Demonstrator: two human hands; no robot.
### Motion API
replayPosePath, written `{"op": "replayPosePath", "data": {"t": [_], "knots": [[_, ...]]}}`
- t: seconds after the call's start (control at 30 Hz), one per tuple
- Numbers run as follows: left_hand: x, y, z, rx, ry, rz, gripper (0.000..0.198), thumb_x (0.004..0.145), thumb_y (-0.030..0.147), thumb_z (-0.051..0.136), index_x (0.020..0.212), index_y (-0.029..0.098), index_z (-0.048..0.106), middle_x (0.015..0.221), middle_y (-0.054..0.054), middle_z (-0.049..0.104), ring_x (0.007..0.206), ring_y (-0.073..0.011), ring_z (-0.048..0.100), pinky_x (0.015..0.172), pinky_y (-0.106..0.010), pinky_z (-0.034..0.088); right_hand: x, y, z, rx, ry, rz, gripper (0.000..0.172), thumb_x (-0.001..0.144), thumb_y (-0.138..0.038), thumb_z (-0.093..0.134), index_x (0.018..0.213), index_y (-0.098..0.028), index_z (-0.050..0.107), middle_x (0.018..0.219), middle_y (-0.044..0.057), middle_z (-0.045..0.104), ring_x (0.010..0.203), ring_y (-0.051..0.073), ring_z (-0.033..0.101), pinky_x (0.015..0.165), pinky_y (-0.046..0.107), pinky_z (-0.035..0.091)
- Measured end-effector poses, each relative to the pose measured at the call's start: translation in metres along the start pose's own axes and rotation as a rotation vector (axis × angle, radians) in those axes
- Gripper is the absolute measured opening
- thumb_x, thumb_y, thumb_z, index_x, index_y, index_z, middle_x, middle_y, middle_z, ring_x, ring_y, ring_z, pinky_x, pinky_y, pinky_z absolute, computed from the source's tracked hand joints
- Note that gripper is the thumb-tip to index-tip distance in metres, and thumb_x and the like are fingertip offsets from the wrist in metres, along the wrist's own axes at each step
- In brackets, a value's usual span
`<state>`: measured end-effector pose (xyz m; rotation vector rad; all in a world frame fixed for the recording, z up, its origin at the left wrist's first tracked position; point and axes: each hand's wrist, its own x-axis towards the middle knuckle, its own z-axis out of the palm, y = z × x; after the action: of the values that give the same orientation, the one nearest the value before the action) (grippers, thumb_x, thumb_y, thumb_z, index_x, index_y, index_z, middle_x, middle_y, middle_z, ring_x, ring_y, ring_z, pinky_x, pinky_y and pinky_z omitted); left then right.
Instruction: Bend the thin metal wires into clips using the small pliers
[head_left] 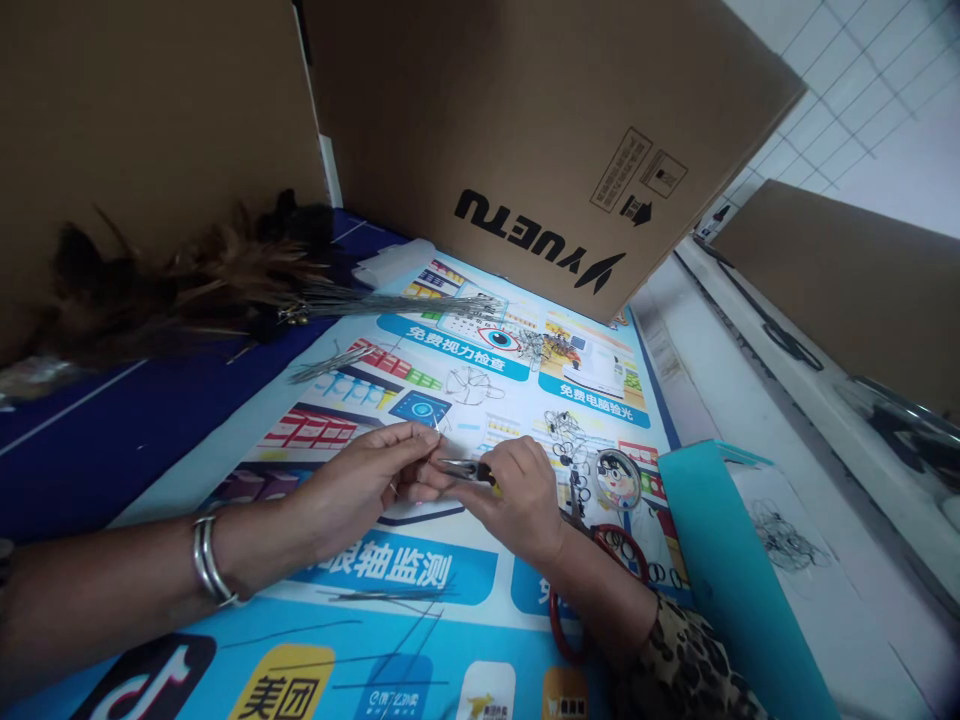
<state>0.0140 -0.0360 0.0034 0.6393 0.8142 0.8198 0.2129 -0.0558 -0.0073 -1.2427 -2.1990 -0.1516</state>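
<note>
Two bare hands meet over a printed poster (pixel 420 570) spread on the table. The left hand (pixel 360 485), two silver bangles (pixel 208 562) on its wrist, pinches a thin wire (pixel 433 436) between thumb and fingertips, fingers drawn narrow. The right hand (pixel 517 495) is wrapped around one pair of pliers (pixel 469 468), whose tip points left and meets the left fingertips; whether the tip actually bites the wire is hard to tell at this size. A red bangle (pixel 559 620) circles the right wrist above a leopard-print sleeve (pixel 682 660).

Around the hands lie the makings: one bundle of feathers (pixel 180 280) on long wire stems at the far left, one small loose sheaf of straight wires (pixel 330 362) beside it, and several single wires (pixel 390 595) scattered on the poster just below the hands. Three bent wire shapes (pixel 469 383) sit beyond the hands, near the poster's middle and upper right. A roll of clear tape (pixel 619 478) rests just right of the right hand. One teal tray (pixel 720 560) at the right holds another tangle of wire. Two cardboard boxes (pixel 555 130) stand at the back of the table, a third at the far right.
</note>
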Motion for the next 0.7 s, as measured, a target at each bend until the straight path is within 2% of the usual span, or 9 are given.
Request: {"op": "replayPosePath", "data": {"t": [0.2, 0.3, 0.43, 0.53, 0.7], "knots": [[-0.004, 0.002, -0.001, 0.049, -0.111, -0.083, 0.020, 0.085, 0.033, 0.067, 0.075, 0.016, 0.063, 0.067, 0.000, 0.059, 0.050, -0.0080, 0.043, 0.046, -0.019, 0.034, 0.001, 0.012, -0.001, 0.045, 0.031, 0.033, 0.036, 0.088, -0.054, 0.062, 0.081, -0.019, 0.058, 0.078, 0.007, 0.063, 0.078, 0.020, 0.055, 0.073, 0.034, 0.044], [-0.006, 0.003, -0.001, 0.106, -0.151, -0.075, 0.023, 0.087, 0.036, 0.064, 0.073, 0.017, 0.061, 0.066, 0.001, 0.057, 0.051, -0.0086, 0.043, 0.048, -0.020, 0.034, 0.002, 0.018, -0.001, 0.114, 0.024, 0.128, 0.035, 0.090, -0.053, 0.059, 0.082, -0.018, 0.059, 0.080, 0.007, 0.062, 0.080, 0.020, 0.056, 0.073, 0.031, 0.044], [-0.003, 0.003, -0.005, 0.275, -0.123, -0.002, 0.030, 0.088, 0.044, 0.062, 0.074, 0.018, 0.060, 0.058, 0.001, 0.057, 0.049, -0.0103, 0.048, 0.049, -0.021, 0.035, 0.008, 0.022, -0.010, 0.235, -0.190, 0.289, 0.029, 0.091, -0.044, 0.060, 0.076, -0.019, 0.059, 0.074, 0.001, 0.059, 0.073, 0.015, 0.055, 0.064, 0.025, 0.040], [0.003, 0.002, -0.010, 0.427, -0.081, 0.072, 0.035, 0.089, 0.047, 0.060, 0.070, 0.019, 0.058, 0.051, 0.001, 0.056, 0.046, -0.0111, 0.048, 0.047, -0.022, 0.034, 0.014, 0.021, -0.018, 0.257, -0.354, 0.305, 0.029, 0.090, -0.041, 0.063, 0.072, -0.019, 0.058, 0.071, -0.001, 0.058, 0.069, 0.013, 0.054, 0.061, 0.024, 0.036], [0.011, -0.001, -0.017, 0.563, -0.092, 0.133, 0.033, 0.089, 0.047, 0.058, 0.072, 0.020, 0.059, 0.054, 0.001, 0.059, 0.045, -0.0125, 0.051, 0.046, -0.023, 0.035, 0.017, 0.019, -0.024, 0.213, -0.411, 0.257, 0.032, 0.091, -0.045, 0.061, 0.074, -0.018, 0.060, 0.074, 0.000, 0.060, 0.072, 0.014, 0.055, 0.063, 0.024, 0.035]]}}
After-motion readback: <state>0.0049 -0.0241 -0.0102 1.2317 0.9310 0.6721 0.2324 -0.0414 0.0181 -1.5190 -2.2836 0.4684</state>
